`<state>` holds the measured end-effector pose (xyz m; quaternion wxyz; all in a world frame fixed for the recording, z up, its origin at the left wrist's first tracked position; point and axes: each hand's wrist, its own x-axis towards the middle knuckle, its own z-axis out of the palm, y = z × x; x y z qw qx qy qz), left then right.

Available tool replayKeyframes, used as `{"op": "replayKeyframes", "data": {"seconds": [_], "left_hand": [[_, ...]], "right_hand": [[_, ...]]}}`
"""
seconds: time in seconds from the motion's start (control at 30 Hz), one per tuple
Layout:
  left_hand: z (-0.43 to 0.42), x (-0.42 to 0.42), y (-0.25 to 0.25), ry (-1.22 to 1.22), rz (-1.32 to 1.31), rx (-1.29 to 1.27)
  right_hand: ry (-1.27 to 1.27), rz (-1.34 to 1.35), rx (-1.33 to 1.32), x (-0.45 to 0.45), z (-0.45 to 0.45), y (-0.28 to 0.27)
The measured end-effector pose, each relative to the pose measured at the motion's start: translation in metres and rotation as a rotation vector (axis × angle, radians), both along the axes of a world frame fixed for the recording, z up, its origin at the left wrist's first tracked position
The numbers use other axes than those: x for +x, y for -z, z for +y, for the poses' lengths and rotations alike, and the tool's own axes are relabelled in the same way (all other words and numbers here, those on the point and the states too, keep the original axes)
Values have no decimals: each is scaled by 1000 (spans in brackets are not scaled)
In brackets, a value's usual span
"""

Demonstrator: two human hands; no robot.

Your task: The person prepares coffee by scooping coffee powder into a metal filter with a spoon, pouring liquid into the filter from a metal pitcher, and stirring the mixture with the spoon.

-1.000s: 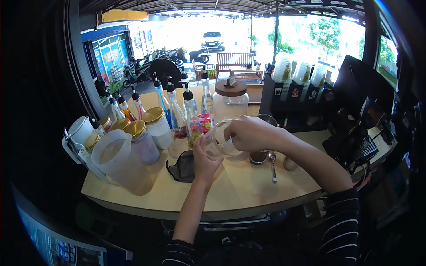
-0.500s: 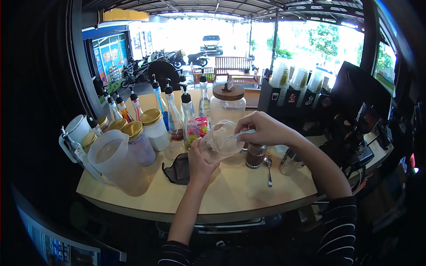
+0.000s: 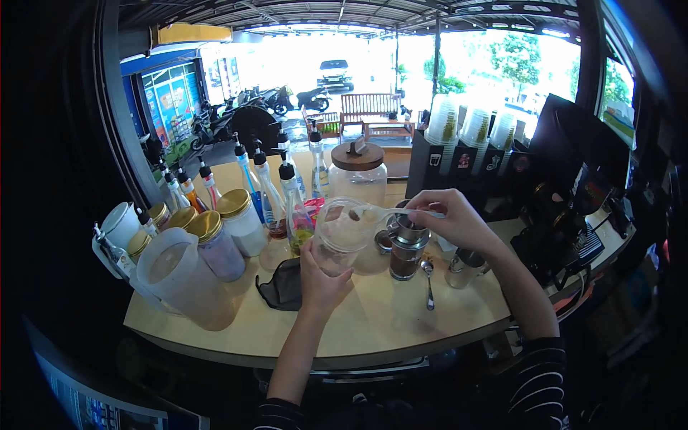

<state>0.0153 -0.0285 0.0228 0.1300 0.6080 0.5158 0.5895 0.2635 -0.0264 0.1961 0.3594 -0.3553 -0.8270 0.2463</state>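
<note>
My left hand point(image 3: 324, 287) is wrapped round a clear wide-mouthed jar point(image 3: 337, 254), held tilted above the counter. In my right hand point(image 3: 455, 222) is the handle of a pale spoon point(image 3: 390, 213), whose head is at the jar's mouth. What the spoon carries is too small to tell. Just beyond the spoon, a metal drip filter point(image 3: 408, 240) sits on a glass with a dark brown drink point(image 3: 403, 268). A metal teaspoon point(image 3: 428, 283) and a metal cup point(image 3: 466, 269) stand or lie to its right. Below left of the jar lies a crumpled dark cloth point(image 3: 279, 287).
On the left are a frosted pitcher point(image 3: 175, 279), gold-lidded jars point(image 3: 244, 222) and several pump bottles point(image 3: 264, 186). A large wooden-lidded jar point(image 3: 357, 175) stands behind my hands. Stacked plastic cups point(image 3: 476, 127) fill a black holder point(image 3: 459, 168) at the right, beside dark equipment point(image 3: 548, 208).
My right hand has moved right and down, drawing the spoon outward from inside the jar. The jar is tipped less to the right. The drip filter on the glass now shows.
</note>
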Motion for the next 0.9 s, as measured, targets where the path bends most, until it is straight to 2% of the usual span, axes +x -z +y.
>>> {"op": "replayKeyframes", "data": {"seconds": [0.13,0.2,0.23,0.3,0.33,0.43,0.5,0.7,0.9], "left_hand": [[-2,1,1,51,-59,-57],[1,1,5,39,-77,-128],[-1,5,4,42,-80,-131],[-6,12,0,133,-259,-242],[-3,12,5,137,-258,-243],[6,8,20,97,-146,-215],[8,8,18,162,-229,-187],[8,8,16,81,-117,-162],[6,8,15,132,-169,-169]], "right_hand": [[140,31,71,27,-8,-2],[323,-41,115,40,-13,-2],[334,-20,162,48,-12,4],[391,-33,160,57,-15,9],[444,-39,162,61,-16,12],[466,-30,218,70,-14,25],[465,-41,227,75,-11,33],[501,-120,253,74,-11,35],[518,-139,284,68,-7,36]]}}
